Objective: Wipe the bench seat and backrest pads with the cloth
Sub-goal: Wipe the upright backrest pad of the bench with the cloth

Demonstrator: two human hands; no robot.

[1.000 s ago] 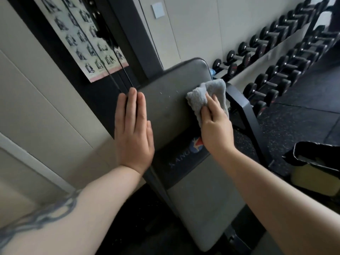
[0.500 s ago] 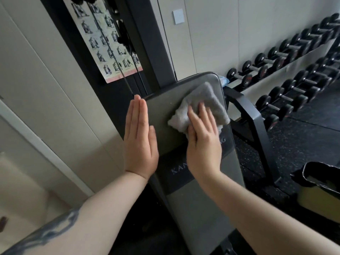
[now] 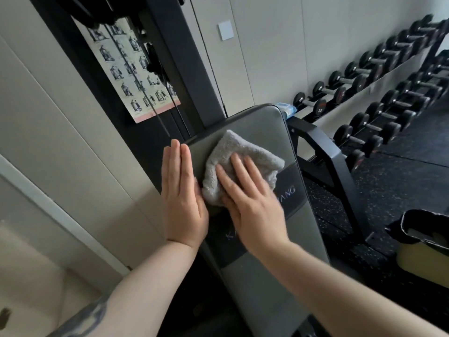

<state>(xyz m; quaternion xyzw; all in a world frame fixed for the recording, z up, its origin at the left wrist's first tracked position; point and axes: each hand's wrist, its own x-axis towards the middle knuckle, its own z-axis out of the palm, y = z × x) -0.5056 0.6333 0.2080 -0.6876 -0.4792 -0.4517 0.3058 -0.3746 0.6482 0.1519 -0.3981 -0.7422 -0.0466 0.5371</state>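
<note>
Right hand [image 3: 252, 203] at centre frame, flat and palm-down on grey cloth [image 3: 243, 164], fingers [image 3: 239, 171] slightly spread and laid over the cloth's lower half, pressing it against backrest pad [image 3: 272, 125]. Cloth bunched and folded, sitting on the upper part of the pad, its top corner just below the pad's upper edge, its right corner touching the dark band [image 3: 291, 188] with pale lettering that crosses the pad. Left hand [image 3: 182, 200] just left of centre, open and flat, fingers pressed together and pointing up the frame, lying along the pad's left edge; thumb side touching or nearly touching the cloth's lower left, cannot tell which. Both forearms bare, entering from the bottom of the frame; dark tattoo [image 3: 90, 317] on the left forearm at lower left.

Pad grey, tilted, running from centre frame down to the bottom edge. Behind it, upper centre, a black machine upright [image 3: 170, 57] with cables, and an exercise chart [image 3: 136, 76] at upper left centre. Small pale-blue packet [image 3: 288, 109] just past the pad's top right corner. Black frame arm [image 3: 323, 152] right of the pad. Rows of dumbbells [image 3: 379, 76] on a rack across the upper right. Bin with a black liner [image 3: 422, 229] at lower right, on speckled dark floor [image 3: 393, 186]. Pale wall panels [image 3: 48, 117] filling the left.
</note>
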